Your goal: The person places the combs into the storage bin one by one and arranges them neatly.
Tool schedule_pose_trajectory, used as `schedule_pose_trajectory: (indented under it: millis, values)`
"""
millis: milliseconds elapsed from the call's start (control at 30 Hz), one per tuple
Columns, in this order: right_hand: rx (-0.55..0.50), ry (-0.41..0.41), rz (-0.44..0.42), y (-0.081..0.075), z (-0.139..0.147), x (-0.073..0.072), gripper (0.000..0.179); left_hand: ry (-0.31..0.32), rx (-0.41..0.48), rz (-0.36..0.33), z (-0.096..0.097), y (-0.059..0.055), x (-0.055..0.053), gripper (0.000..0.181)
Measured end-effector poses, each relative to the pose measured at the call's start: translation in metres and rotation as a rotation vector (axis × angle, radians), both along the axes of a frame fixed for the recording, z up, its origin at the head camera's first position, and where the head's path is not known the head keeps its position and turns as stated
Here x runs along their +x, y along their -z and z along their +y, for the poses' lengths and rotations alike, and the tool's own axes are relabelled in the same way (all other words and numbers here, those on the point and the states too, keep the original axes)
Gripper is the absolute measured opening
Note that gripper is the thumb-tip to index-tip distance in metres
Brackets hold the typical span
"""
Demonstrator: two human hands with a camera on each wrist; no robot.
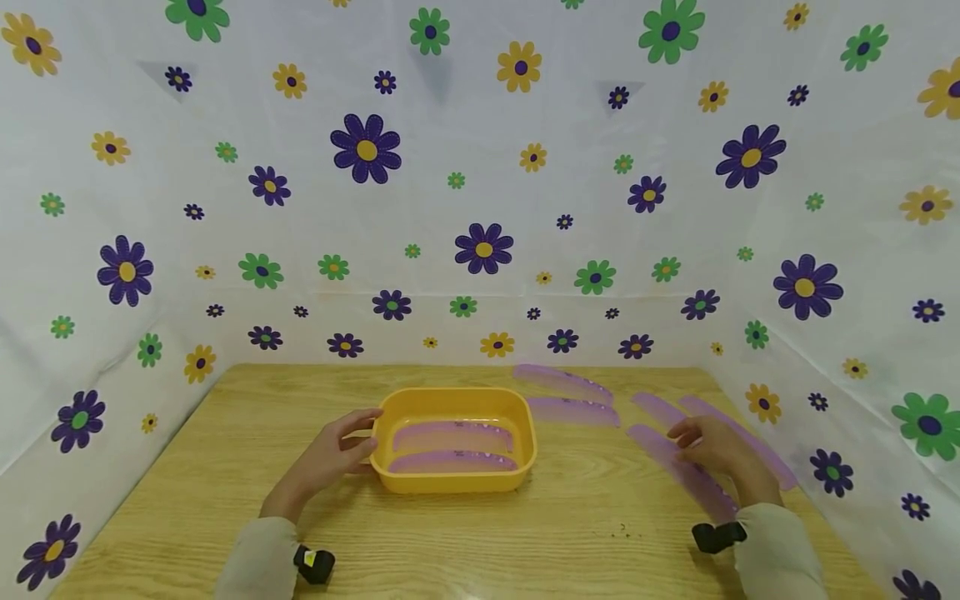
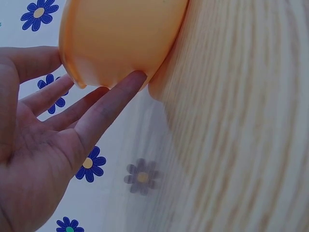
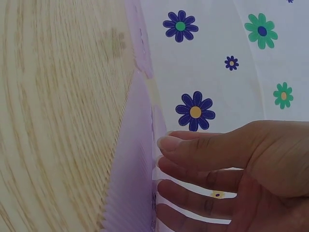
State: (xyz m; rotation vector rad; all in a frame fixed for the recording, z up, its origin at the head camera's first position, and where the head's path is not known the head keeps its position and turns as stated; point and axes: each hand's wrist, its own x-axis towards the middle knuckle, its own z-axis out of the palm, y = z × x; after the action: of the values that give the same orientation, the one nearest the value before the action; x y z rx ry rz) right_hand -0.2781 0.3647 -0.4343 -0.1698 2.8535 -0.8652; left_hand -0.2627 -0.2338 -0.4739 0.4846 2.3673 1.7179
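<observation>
At the left end of the yellow plastic tub point(image 1: 454, 482), my left hand point(image 1: 330, 456) touches the outer wall with fairly straight fingers. Two translucent purple combs lie side by side in the tub, the nearer comb point(image 1: 452, 463) below the farther comb point(image 1: 452, 437). My right hand point(image 1: 716, 450) hovers at a purple comb point(image 1: 654, 447) on the right of the table, its fingers slightly bent. In the right wrist view, the fingertips point(image 3: 166, 144) are close to the spine of that comb point(image 3: 133, 164); whether they touch it, I cannot tell.
Beside the right hand lie another comb point(image 1: 660, 408) and a long comb point(image 1: 772, 462) near the table's right edge. Behind and right of the tub are an upper comb point(image 1: 562, 382) and a lower comb point(image 1: 573, 411). Flowered white cloth point(image 1: 480, 200) encloses the wooden table point(image 1: 450, 542).
</observation>
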Motion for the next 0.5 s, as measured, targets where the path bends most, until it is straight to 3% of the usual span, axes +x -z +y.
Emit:
schedule_pose_trajectory:
  millis: [267, 500]
  values:
    - [0.011, 0.053, -0.055, -0.0007, -0.0006, 0.0006, 0.033, -0.023, -0.032, 0.001, 0.0009, 0.0030, 0.0004, 0.055]
    - [0.014, 0.042, -0.070, -0.0012, 0.0012, 0.0000, 0.034, -0.049, -0.049, -0.030, 0.0019, 0.0021, -0.0020, 0.056]
